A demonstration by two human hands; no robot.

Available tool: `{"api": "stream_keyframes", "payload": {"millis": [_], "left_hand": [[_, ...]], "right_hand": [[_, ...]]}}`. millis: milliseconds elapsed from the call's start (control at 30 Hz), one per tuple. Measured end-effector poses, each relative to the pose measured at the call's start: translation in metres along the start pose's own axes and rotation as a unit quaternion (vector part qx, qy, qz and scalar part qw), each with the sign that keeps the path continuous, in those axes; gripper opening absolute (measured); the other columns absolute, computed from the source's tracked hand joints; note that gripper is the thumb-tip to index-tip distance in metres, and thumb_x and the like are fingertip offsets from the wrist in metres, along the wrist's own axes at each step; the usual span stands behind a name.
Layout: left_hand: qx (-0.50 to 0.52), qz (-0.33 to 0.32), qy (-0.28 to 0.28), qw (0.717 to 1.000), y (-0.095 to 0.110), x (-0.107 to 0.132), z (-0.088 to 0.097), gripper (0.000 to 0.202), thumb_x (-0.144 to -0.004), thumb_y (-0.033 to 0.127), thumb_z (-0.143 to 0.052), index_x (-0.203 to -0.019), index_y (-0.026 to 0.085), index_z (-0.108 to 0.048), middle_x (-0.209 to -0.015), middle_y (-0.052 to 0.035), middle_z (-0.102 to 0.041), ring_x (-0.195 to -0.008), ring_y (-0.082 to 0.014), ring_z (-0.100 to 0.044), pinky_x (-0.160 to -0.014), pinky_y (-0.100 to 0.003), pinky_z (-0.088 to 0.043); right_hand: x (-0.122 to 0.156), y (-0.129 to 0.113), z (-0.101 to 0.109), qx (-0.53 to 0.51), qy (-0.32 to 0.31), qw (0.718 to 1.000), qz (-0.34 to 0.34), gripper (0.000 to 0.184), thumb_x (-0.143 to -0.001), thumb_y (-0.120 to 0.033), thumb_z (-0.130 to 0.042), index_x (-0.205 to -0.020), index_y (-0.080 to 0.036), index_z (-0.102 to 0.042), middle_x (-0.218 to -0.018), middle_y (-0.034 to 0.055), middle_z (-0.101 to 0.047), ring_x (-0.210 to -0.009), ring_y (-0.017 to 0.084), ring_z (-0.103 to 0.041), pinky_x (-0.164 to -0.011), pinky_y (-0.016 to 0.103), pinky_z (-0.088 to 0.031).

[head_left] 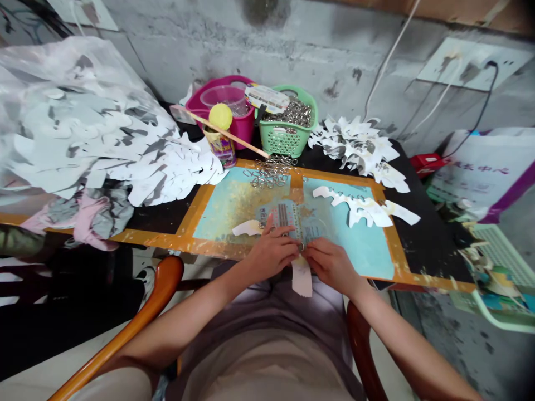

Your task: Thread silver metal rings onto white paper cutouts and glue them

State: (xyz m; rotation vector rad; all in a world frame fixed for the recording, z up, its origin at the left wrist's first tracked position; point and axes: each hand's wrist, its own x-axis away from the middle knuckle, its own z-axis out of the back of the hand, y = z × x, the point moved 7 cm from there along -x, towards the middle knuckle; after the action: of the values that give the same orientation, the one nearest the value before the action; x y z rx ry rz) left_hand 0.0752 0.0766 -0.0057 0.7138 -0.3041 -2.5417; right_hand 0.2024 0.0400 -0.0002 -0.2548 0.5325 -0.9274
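**Pinched Tight at the Centre of the Board**

Right, all the action is at the white paper cut-out, its tail hanging toward my lap as I grip it just above the near edge of the painted board. My left hand and right hand come in from either side, and the fingers of both are pressed together, pinching the paper with the tips almost meeting. There's a tiny glint of metal right at the fingertips. It could be a ring, but it's too small to call from here! A printed card lies under my hands, and a scrap of white paper pokes out just past my left hand.

Now the technique, as I judge it: a short, firm pinch close to the paper's edge, with both hands working low and near each other, should guard against creasing or tearing.

Moving outward, a loose tangle of metal rings sits at the far edge of the board, and behind it a green plastic basket is heaped with more. More white cut-outs lie on the right of the board, and a great pile of them spreads over the left end of the desk.
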Motion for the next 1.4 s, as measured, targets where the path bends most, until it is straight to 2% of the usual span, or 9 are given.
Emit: {"api": "stream_keyframes", "payload": {"millis": [200, 400, 567, 700, 867, 1000, 1067, 1267, 1400], "left_hand": [[0.014, 0.026, -0.011, 0.999, -0.003, -0.002, -0.001, 0.013, -0.093, 0.025, -0.059, -0.087, 0.025, -0.071, -0.106, 0.0009, -0.075, -0.129, -0.0245, -0.053, -0.121, -0.058, -0.012], [-0.006, -0.007, -0.017, 1.000, 0.004, -0.003, 0.004, 0.016, -0.095, 0.023, -0.055, -0.093, 0.025, -0.071, -0.135, -0.0039, -0.061, -0.134, -0.0255, -0.046, -0.121, -0.060, -0.005], [-0.022, -0.010, -0.018, 1.000, 0.009, -0.002, 0.009, 0.019, -0.094, 0.018, -0.054, -0.090, 0.024, -0.071, -0.134, -0.0082, -0.060, -0.132, -0.0265, -0.048, -0.119, -0.063, -0.008], [-0.013, -0.028, -0.019, 0.999, 0.010, -0.001, 0.006, 0.020, -0.095, 0.018, -0.053, -0.092, 0.026, -0.071, -0.131, -0.0032, -0.064, -0.132, -0.0246, -0.049, -0.121, -0.061, -0.006], [0.024, -0.008, -0.004, 1.000, 0.002, 0.000, 0.000, 0.017, -0.096, 0.024, -0.054, -0.093, 0.025, -0.071, -0.114, 0.0013, -0.073, -0.127, -0.0215, -0.054, -0.123, -0.054, -0.008], [0.034, 0.025, -0.001, 0.999, -0.002, 0.000, -0.001, 0.014, -0.095, 0.027, -0.057, -0.091, 0.026, -0.071, -0.109, 0.0032, -0.075, -0.126, -0.0222, -0.056, -0.123, -0.054, -0.007], [0.026, 0.019, -0.003, 0.999, 0.000, 0.000, 0.000, 0.015, -0.095, 0.027, -0.057, -0.093, 0.027, -0.071, -0.110, 0.0031, -0.075, -0.127, -0.0235, -0.055, -0.122, -0.056, -0.007], [-0.005, -0.019, -0.023, 1.000, 0.003, 0.001, -0.001, 0.017, -0.094, 0.024, -0.057, -0.098, 0.029, -0.072, -0.114, 0.0012, -0.073, -0.124, -0.0259, -0.055, -0.120, -0.060, -0.009], [0.002, -0.017, -0.008, 1.000, 0.002, 0.002, -0.002, 0.016, -0.094, 0.024, -0.057, -0.096, 0.029, -0.073, -0.113, 0.0027, -0.074, -0.122, -0.0257, -0.055, -0.120, -0.059, -0.010]], "right_hand": [[0.014, -0.014, -0.002, 0.068, 0.068, 0.995, -0.006, 0.020, -0.097, -0.014, -0.046, -0.104, -0.019, -0.064, -0.092, 0.0101, -0.065, -0.078, 0.022, -0.058, -0.068, 0.035, -0.051], [0.012, 0.000, 0.011, -0.065, 0.078, 0.994, -0.042, 0.023, -0.095, -0.011, -0.047, -0.111, -0.021, -0.060, -0.109, 0.0122, -0.059, -0.102, 0.023, -0.060, -0.084, 0.037, -0.055], [0.003, 0.006, 0.010, -0.060, 0.034, 0.997, -0.024, 0.027, -0.095, -0.012, -0.046, -0.114, -0.021, -0.063, -0.114, 0.0128, -0.058, -0.104, 0.023, -0.061, -0.086, 0.037, -0.055], [-0.004, 0.008, 0.006, -0.060, -0.007, 0.998, 0.001, 0.022, -0.097, -0.017, -0.049, -0.107, -0.021, -0.067, -0.108, 0.0107, -0.064, -0.098, 0.021, -0.063, -0.083, 0.035, -0.055], [0.001, 0.002, 0.000, 0.011, -0.045, 0.998, 0.040, 0.024, -0.098, -0.015, -0.044, -0.104, -0.020, -0.066, -0.100, 0.0097, -0.068, -0.089, 0.022, -0.063, -0.074, 0.033, -0.054], [0.010, -0.012, -0.003, 0.126, 0.002, 0.991, 0.053, 0.024, -0.097, -0.012, -0.042, -0.099, -0.017, -0.066, -0.092, 0.0114, -0.067, -0.079, 0.022, -0.063, -0.066, 0.032, -0.052], [0.014, -0.016, -0.003, 0.137, 0.026, 0.989, 0.041, 0.023, -0.097, -0.012, -0.043, -0.095, -0.016, -0.066, -0.087, 0.0114, -0.067, -0.075, 0.022, -0.062, -0.064, 0.033, -0.052], [0.016, -0.002, 0.006, -0.030, 0.036, 0.999, -0.002, 0.024, -0.098, -0.014, -0.045, -0.115, -0.020, -0.061, -0.106, 0.0110, -0.064, -0.094, 0.021, -0.064, -0.078, 0.033, -0.056], [0.012, 0.004, 0.008, -0.040, 0.022, 0.999, 0.019, 0.027, -0.097, -0.015, -0.047, -0.120, -0.022, -0.061, -0.107, 0.0105, -0.064, -0.097, 0.021, -0.062, -0.080, 0.033, -0.055]]}}
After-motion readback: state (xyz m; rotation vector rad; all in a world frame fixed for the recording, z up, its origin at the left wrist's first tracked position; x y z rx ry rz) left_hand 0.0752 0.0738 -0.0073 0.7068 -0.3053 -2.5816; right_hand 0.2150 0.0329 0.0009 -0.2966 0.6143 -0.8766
